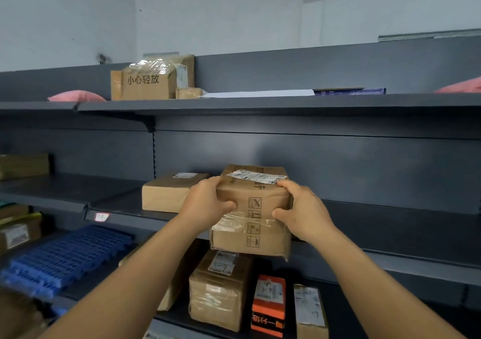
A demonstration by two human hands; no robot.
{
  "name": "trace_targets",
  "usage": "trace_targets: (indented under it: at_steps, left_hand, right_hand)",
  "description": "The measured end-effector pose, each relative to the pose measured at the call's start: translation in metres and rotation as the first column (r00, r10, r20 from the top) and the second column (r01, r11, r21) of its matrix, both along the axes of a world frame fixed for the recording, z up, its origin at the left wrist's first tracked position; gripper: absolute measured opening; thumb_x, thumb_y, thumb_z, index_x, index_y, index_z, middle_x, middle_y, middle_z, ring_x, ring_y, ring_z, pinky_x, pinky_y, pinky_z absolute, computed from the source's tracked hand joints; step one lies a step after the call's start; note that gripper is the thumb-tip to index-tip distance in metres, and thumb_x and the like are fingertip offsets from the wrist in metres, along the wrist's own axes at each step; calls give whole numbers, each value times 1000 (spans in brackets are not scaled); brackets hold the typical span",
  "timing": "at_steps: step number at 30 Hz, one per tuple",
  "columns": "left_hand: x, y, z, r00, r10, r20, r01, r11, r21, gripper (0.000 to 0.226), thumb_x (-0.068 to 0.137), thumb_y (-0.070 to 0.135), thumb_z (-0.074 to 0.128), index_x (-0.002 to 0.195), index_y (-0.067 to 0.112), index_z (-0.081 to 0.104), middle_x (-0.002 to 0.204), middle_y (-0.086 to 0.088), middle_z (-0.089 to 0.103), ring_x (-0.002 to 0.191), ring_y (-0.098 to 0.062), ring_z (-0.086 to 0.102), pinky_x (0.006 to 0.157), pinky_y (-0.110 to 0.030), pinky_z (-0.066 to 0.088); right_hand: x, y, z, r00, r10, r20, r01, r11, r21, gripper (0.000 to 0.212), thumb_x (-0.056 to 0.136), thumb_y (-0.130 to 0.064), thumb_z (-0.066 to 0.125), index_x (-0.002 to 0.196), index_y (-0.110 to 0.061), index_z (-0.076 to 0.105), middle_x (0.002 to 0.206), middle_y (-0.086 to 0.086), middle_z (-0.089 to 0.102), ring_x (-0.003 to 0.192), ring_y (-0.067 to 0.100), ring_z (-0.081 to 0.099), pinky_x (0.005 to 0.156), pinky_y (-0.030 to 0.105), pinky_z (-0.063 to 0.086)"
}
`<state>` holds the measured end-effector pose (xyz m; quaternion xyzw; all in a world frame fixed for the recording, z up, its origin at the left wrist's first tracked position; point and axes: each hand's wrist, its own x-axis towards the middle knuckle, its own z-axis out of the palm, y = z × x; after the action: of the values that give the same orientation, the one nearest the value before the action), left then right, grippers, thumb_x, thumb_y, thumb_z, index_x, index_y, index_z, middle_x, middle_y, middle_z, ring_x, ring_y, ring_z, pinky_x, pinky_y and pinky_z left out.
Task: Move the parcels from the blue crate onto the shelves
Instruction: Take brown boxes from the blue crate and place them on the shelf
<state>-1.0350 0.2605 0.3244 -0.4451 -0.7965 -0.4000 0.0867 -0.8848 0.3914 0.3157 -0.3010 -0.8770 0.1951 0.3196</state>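
Holding one brown parcel point(251, 211) clasped between left hand point(208, 204) and right hand point(303, 212), at the middle shelf point(390, 237) lip just ahead. Step judged: placement. Next calls for sliding it forward, right of the flat box point(169, 192) beside the left hand.

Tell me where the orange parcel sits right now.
In the head view, the orange parcel stands upright on the lower shelf, bottom centre, between two brown cardboard boxes.

Brown cardboard parcel point(253, 211) with black printed symbols and a white label; dark grey shelves point(364, 101); blue slatted crate point(65, 258); orange-and-black box point(268, 310).
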Motion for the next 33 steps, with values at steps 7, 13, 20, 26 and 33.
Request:
trace_targets:
  at_steps: [7, 13, 20, 26, 33]
  left_hand:
    - [-94, 48, -5, 988, -44, -147, 17, 984, -178, 61, 82, 29, 69, 139, 25, 48, 130, -4, 53, 111, -20, 55, 91, -28, 46]
    - [-147, 80, -1, 921, -118, -371, 15, 963, -270, 37, 86, 20, 62, 122, 15, 57, 125, -6, 57, 114, -24, 52, 90, -32, 45]
    - [-162, 93, 4, 837, -158, -524, -44, 935, -353, 34, 91, 20, 57, 124, 13, 54, 124, -7, 58, 112, -24, 54, 91, -31, 42]
    - [-125, 96, -1, 778, -261, -572, 72, 941, -331, 70, 94, 40, 54, 151, 19, 21, 155, -3, 27, 144, -23, 19, 118, -36, 14]
    - [-53, 114, -27, 731, -427, -533, 292, 901, -322, 78, 95, 46, 49, 154, 21, 5, 161, 0, 10, 148, -18, 3, 118, -34, 4]
  right_hand:
    - [-83, 31, -5, 993, -89, 74, 90, 996, -12, 65, 87, -24, 63, 142, -41, 33, 136, 1, 43, 115, 21, 51, 89, 31, 45]
    - [-140, 49, -6, 982, -161, 103, 161, 987, 4, 69, 89, -25, 62, 147, -36, 27, 137, 5, 45, 119, 24, 52, 94, 33, 44]
    - [-159, 56, -9, 974, -206, 93, 208, 978, -9, 76, 88, -25, 63, 151, -36, 20, 142, 7, 40, 122, 26, 50, 100, 35, 43]
    - [-130, 45, -25, 956, -277, 97, 273, 961, 53, 88, 89, -35, 64, 154, -28, 4, 156, 0, 24, 142, 22, 22, 111, 34, 28]
    - [-49, 31, -58, 861, -461, 215, 438, 887, 146, 86, 92, -43, 57, 155, -23, 3, 162, -3, 5, 148, 18, 3, 120, 33, 6]
